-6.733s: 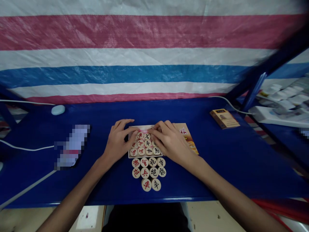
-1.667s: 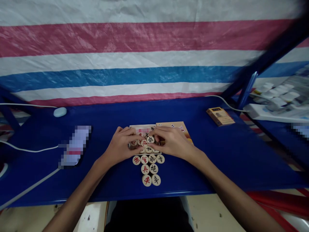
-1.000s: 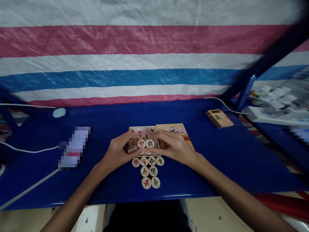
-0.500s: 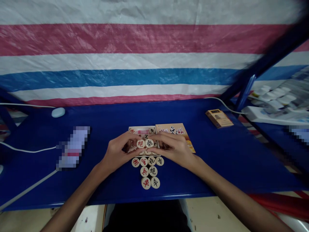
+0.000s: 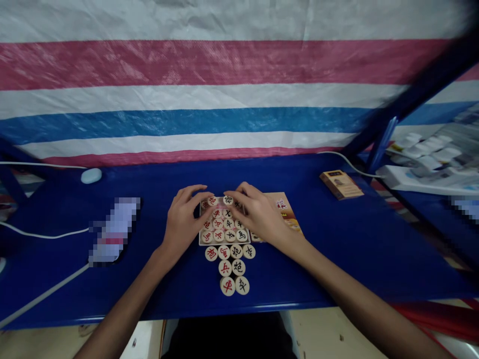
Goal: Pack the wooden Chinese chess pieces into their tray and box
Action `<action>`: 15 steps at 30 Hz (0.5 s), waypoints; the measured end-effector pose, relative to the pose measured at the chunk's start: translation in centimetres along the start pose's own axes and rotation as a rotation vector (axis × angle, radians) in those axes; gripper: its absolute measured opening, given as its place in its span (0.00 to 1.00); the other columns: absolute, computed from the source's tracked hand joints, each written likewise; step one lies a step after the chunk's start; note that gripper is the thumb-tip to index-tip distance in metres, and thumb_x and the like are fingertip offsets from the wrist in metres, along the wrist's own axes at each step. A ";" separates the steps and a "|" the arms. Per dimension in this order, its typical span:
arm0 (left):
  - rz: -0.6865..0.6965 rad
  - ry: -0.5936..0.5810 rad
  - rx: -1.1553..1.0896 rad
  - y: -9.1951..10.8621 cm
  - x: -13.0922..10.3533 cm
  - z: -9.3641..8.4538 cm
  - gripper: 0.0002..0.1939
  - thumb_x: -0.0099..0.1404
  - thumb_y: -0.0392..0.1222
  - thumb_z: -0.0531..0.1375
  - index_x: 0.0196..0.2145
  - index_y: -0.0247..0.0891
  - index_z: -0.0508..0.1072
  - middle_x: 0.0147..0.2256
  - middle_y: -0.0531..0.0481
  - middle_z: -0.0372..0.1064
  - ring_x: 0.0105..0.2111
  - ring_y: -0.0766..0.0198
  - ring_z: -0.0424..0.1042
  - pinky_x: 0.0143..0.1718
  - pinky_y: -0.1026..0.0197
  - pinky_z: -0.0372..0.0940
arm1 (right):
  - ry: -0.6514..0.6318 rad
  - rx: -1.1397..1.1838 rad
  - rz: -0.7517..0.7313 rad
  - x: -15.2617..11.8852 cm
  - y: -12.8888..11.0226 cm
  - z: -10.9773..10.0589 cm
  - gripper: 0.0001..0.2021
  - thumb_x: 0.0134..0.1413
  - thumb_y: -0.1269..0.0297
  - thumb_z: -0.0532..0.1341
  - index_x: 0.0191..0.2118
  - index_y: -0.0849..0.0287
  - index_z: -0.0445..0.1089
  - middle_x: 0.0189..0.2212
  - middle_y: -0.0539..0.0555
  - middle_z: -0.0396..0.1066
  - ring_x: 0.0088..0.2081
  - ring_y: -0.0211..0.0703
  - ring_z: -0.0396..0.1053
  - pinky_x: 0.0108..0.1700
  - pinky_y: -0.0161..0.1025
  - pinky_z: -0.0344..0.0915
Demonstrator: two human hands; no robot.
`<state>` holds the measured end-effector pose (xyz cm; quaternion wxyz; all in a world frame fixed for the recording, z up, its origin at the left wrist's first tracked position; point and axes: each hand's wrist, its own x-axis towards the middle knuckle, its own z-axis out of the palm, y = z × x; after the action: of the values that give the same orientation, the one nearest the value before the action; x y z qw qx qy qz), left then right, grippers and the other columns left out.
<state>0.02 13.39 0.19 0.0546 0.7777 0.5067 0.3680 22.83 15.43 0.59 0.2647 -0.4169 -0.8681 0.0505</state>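
My left hand (image 5: 180, 215) pinches a Chinese chess piece with a red character (image 5: 212, 200) between thumb and fingers, over the far left part of a shallow white box (image 5: 202, 242). Beside it, a piece with a black character (image 5: 228, 200) is gripped by my right hand (image 5: 259, 213). Inside the box lie rows of round wooden pieces, red ones on the left and black ones on the right. My fingers hide some of them. In front of the box, several more pieces (image 5: 225, 268) lie on the blue table in short rows, red left and black right.
A printed box lid (image 5: 288, 214) lies right of the white box, partly under my right hand. A small card box (image 5: 341, 184) sits farther right. To the left are a blurred-out phone (image 5: 116, 227) with a cable and a pale oval object (image 5: 91, 175). Striped sheeting (image 5: 224, 119) hangs behind.
Both hands have moved away from me, carrying the two pieces to the far end of the box. The pieces have come apart, and more of the near rows now shows.
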 end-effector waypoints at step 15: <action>-0.043 -0.039 -0.020 -0.5 0.0 0.4 0.05 0.68 0.38 0.63 0.41 0.44 0.78 0.49 0.48 0.75 0.52 0.54 0.72 0.53 0.46 0.68 | -0.032 -0.097 -0.045 -0.3 -0.2 0.1 0.12 0.69 0.63 0.54 0.48 0.59 0.73 0.42 0.58 0.73 0.43 0.49 0.68 0.41 0.44 0.62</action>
<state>-0.12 13.71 -0.35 0.0801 0.7731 0.5184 0.3564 22.81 15.08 0.39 0.2316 -0.4086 -0.8828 0.0091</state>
